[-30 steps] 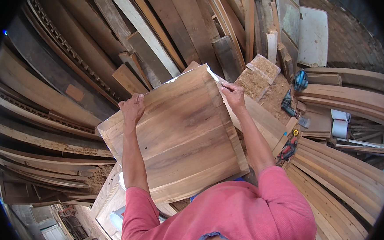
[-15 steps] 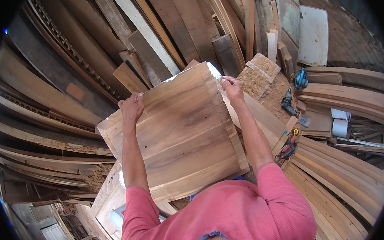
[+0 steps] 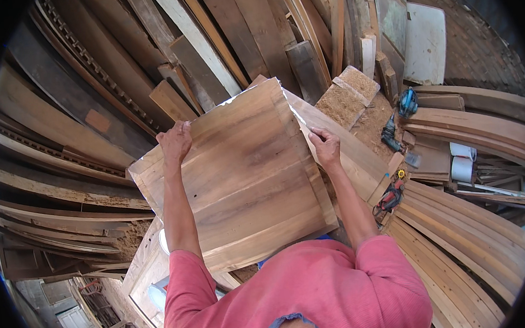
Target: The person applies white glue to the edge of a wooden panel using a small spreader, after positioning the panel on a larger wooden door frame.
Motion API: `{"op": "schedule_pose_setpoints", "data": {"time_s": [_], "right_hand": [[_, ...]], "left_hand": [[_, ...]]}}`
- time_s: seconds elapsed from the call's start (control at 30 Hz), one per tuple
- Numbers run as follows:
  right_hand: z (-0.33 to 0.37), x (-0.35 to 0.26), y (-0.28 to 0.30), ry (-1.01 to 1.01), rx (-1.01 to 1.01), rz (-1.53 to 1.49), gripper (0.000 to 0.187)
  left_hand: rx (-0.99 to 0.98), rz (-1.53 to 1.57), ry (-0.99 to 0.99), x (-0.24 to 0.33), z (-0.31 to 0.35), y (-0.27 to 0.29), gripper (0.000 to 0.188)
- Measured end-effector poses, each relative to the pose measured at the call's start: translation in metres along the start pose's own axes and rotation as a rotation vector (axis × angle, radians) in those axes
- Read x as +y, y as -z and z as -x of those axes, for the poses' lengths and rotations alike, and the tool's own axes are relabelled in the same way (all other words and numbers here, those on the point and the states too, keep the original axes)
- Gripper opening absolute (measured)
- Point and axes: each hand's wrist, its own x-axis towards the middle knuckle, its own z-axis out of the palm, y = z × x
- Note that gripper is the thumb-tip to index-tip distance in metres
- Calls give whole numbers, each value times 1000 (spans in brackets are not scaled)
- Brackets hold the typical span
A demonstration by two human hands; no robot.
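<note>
A wide wooden panel (image 3: 244, 165), made of several brown boards, is propped in front of me. My left hand (image 3: 175, 142) is closed over its far edge, towards the left. My right hand (image 3: 326, 147) is pinched at the panel's right edge, thumb and fingertips together. Whatever it may hold is too small to make out. Patchy white material (image 3: 294, 113) runs along the far edge and down the right edge from the far corner to near my right fingertips.
Upright boards (image 3: 236, 33) lean beyond the panel. At the right lie a blue-black power tool (image 3: 408, 102), a red-black tool (image 3: 389, 198), a sawdust-covered block (image 3: 347, 97) and long stacked planks (image 3: 453, 242). A white container (image 3: 157, 295) stands by my left sleeve.
My right hand has slid from near the far corner down the panel's right edge towards me, and more white shows there. My left hand keeps its hold on the far edge.
</note>
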Motion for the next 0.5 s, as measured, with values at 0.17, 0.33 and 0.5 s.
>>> {"op": "schedule_pose_setpoints", "data": {"time_s": [0.17, 0.33, 0.5], "right_hand": [[-9, -8, -5, -7, 70, -23, 24], [-13, 14, -3, 63, 5, 37, 29], [-7, 12, 4, 84, 67, 149, 29]], "left_hand": [[-36, 9, 32, 0, 1, 1, 37], [-42, 0, 20, -3, 1, 3, 38], [-62, -1, 29, 1, 0, 5, 38]]}}
